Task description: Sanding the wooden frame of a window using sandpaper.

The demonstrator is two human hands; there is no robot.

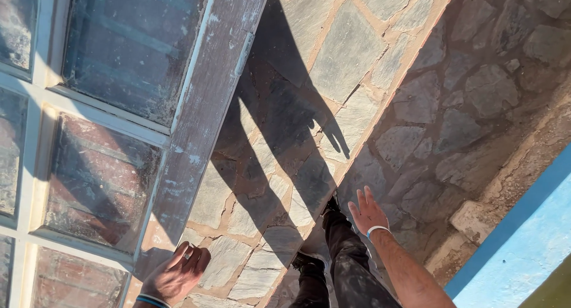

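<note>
My left hand [176, 273] rests on the lower edge of a weathered wooden window frame [205, 105] with dusty glass panes [125, 43]; its fingers are curled on the wood and a ring shows on one finger. My right hand [367, 211] hangs free to the right, fingers spread, holding nothing, a white band on its wrist. Between the hands my dark trousers and dark shoes [309, 261] stand on flat paving stones [345, 52].
The frame lies or leans at the left, with white glazing bars [35, 99]. A step edge [410, 58] runs diagonally down to a lower stone surface [470, 105]. A blue painted wall or panel [523, 242] fills the bottom right. Long shadows cross the paving.
</note>
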